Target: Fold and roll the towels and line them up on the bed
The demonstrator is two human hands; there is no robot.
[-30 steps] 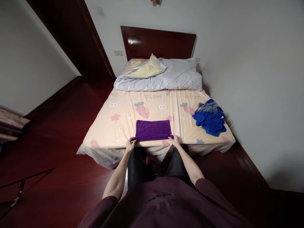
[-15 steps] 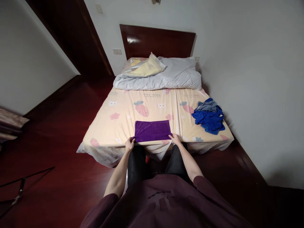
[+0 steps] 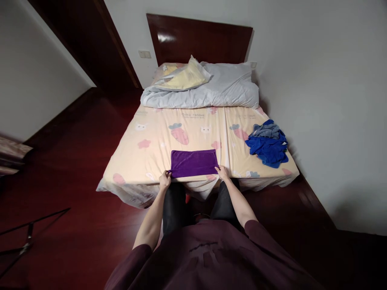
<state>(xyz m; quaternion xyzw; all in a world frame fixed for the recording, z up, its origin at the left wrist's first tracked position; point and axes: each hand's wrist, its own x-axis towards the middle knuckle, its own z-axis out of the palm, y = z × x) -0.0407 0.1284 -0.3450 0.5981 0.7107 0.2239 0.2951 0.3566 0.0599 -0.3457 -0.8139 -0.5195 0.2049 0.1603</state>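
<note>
A purple cloth (image 3: 194,163) lies flat as a wide rectangle at the front edge of the bed (image 3: 136,161). My left hand (image 3: 165,179) pinches its near left corner. At the near right corner, my right hand (image 3: 222,172) has its fingers closed on the cloth's edge. To the right on the bed is a crumpled pile of blue cloths (image 3: 268,149), with a grey-blue cloth (image 3: 266,131) on top.
A bunched pale grey quilt (image 3: 232,86) and a yellow fabric piece (image 3: 189,78) lie near the dark wooden headboard (image 3: 199,40). A black metal stand (image 3: 29,233) is on the red floor at the left, below a curtain (image 3: 13,155).
The view has tilted slightly downward, so the bed's far end shows higher up. Both hands keep their hold on the purple cloth, whose lower edge looks a little straighter.
</note>
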